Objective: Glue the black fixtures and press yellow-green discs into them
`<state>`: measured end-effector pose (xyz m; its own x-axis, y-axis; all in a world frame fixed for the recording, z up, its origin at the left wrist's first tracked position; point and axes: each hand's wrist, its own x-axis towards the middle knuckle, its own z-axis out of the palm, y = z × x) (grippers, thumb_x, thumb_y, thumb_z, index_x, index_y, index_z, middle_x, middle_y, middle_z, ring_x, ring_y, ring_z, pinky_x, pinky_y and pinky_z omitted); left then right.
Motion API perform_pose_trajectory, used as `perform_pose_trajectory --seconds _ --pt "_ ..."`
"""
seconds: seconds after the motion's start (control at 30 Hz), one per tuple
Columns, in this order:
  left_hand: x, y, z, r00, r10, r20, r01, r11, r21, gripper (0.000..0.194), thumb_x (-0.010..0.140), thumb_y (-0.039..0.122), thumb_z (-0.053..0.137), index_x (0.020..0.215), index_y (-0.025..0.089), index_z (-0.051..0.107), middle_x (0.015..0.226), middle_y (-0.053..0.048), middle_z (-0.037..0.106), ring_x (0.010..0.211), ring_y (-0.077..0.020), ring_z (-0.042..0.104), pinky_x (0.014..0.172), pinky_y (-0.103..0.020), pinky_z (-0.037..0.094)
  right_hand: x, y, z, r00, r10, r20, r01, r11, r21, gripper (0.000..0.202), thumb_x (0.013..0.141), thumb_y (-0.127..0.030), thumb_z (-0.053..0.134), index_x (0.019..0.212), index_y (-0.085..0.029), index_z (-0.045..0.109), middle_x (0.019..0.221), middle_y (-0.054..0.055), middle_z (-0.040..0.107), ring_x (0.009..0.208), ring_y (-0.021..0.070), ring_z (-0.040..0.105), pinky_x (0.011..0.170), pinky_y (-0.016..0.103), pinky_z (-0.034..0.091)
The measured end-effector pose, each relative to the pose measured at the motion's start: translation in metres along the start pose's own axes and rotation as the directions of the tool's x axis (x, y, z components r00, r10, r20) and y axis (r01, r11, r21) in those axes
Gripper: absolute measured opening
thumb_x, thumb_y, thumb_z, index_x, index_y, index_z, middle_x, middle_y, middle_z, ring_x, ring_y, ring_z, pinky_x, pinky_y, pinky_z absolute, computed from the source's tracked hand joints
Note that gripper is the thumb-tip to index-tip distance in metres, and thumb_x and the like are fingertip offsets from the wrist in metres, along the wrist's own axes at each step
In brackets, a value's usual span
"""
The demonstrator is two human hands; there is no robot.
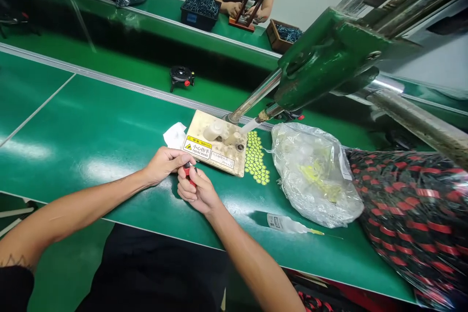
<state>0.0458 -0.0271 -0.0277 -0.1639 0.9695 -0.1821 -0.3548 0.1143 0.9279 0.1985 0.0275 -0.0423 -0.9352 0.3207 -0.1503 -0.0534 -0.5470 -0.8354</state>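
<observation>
My right hand [199, 190] is closed around a small red and black part [188, 170], just in front of the press base. My left hand [166, 163] meets it from the left, thumb and fingers pinched at the part's top end. The cream press base [228, 161] carries a yellow warning label [197, 146] and pale round fixtures [215, 130]. Many small yellow-green discs [257, 161] lie beside its right edge. White paper [175, 135] sticks out at the base's left side. Fingers hide much of the held part.
A green press arm [321, 58] slants over the right side. Right of the discs lies a clear bag [314, 175], near a dropper bottle [287, 223] and a large bag of red-black parts [413, 204]. Across the bench, a person's hands [234, 9] work between two bins.
</observation>
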Motion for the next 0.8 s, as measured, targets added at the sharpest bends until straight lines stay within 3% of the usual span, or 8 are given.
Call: perform_pose_trajectory --seconds 0.13,0.23,0.33,0.43,0.57,0.7,0.77,0.8 --pt "0.000 0.002 0.002 0.997 -0.030 0.068 0.031 0.999 -0.012 0.067 0.068 0.076 0.085 0.081 0.011 0.078 0.050 -0.004 0.060 0.048 -0.0116 0.053 0.047 -0.020 0.037 0.003 -0.004 -0.007 0.996 0.018 0.084 -0.025 0.996 0.083 0.052 0.089 -0.071 0.068 0.087 -0.021 0.054 0.049 -0.012 0.031 0.038 0.0079 0.023 0.041 0.024 0.022" --pt "0.006 0.006 -0.001 1.000 -0.017 -0.007 0.017 0.997 -0.074 0.060 0.074 0.069 0.086 0.080 0.011 0.073 0.048 0.005 0.044 0.042 -0.0053 0.035 0.042 -0.017 0.023 0.015 -0.003 -0.011 0.998 -0.030 0.051 0.023 0.993 0.117 0.045 0.094 -0.063 0.062 0.093 -0.019 0.058 0.050 -0.011 0.035 0.041 0.0085 0.022 0.042 0.024 0.019" --pt "0.010 0.016 -0.010 0.982 -0.036 -0.183 0.001 0.982 -0.191 0.032 0.083 0.042 0.083 0.079 0.014 0.068 0.051 0.010 0.031 0.040 -0.0042 0.026 0.038 -0.016 0.020 0.026 -0.004 -0.012 0.998 -0.059 -0.009 0.060 0.989 0.136 0.032 0.096 -0.049 0.057 0.096 -0.017 0.059 0.052 -0.010 0.036 0.043 0.0085 0.018 0.043 0.024 0.014" --pt "0.015 0.036 -0.027 0.959 -0.128 -0.253 0.039 0.944 -0.329 0.017 0.077 0.008 0.066 0.068 0.018 0.055 0.056 0.005 0.042 0.044 -0.0068 0.039 0.037 -0.016 0.033 0.020 -0.013 -0.011 0.997 -0.061 -0.055 0.068 0.989 0.129 0.024 0.091 -0.041 0.061 0.090 -0.017 0.058 0.052 -0.011 0.035 0.043 0.0076 0.019 0.043 0.022 0.012" --pt "0.028 0.060 -0.044 0.939 -0.241 -0.245 0.151 0.930 -0.336 0.034 0.073 -0.010 0.044 0.072 0.020 0.059 0.062 0.004 0.060 0.042 -0.0042 0.044 0.036 -0.012 0.036 -0.035 -0.006 0.002 0.996 -0.085 -0.042 0.088 0.992 0.093 0.037 0.088 -0.050 0.074 0.084 -0.017 0.058 0.052 -0.010 0.041 0.043 0.0052 0.025 0.042 0.020 0.012" --pt "0.032 0.058 -0.041 0.901 -0.335 -0.275 0.266 0.929 -0.258 0.022 0.089 0.015 0.057 0.073 0.026 0.068 0.058 0.009 0.062 0.033 -0.0007 0.028 0.031 -0.015 0.023 -0.113 0.064 0.026 0.998 -0.043 0.049 0.030 0.971 0.235 0.053 0.079 -0.061 0.085 0.083 -0.012 0.065 0.050 -0.005 0.047 0.043 0.0064 0.037 0.044 0.023 0.020" --pt "0.033 0.051 -0.037 0.908 -0.318 -0.272 0.270 0.942 -0.200 0.013 0.084 0.032 0.069 0.071 0.030 0.068 0.047 0.008 0.052 0.032 -0.0034 0.024 0.032 -0.019 0.012 -0.150 0.106 0.028 0.985 -0.026 -0.171 0.082 0.941 0.328 0.053 0.074 -0.061 0.087 0.081 -0.012 0.067 0.049 -0.003 0.049 0.040 0.0088 0.037 0.043 0.024 0.022" --pt "0.033 0.047 -0.035 0.919 -0.295 -0.260 0.259 0.952 -0.165 0.013 0.080 0.039 0.073 0.070 0.032 0.068 0.042 0.008 0.047 0.033 -0.0055 0.024 0.034 -0.021 0.008 -0.169 0.123 0.025 0.935 0.013 -0.354 0.125 0.923 0.364 0.052 0.072 -0.059 0.088 0.080 -0.012 0.068 0.049 -0.003 0.048 0.040 0.0075 0.032 0.044 0.024 0.021"
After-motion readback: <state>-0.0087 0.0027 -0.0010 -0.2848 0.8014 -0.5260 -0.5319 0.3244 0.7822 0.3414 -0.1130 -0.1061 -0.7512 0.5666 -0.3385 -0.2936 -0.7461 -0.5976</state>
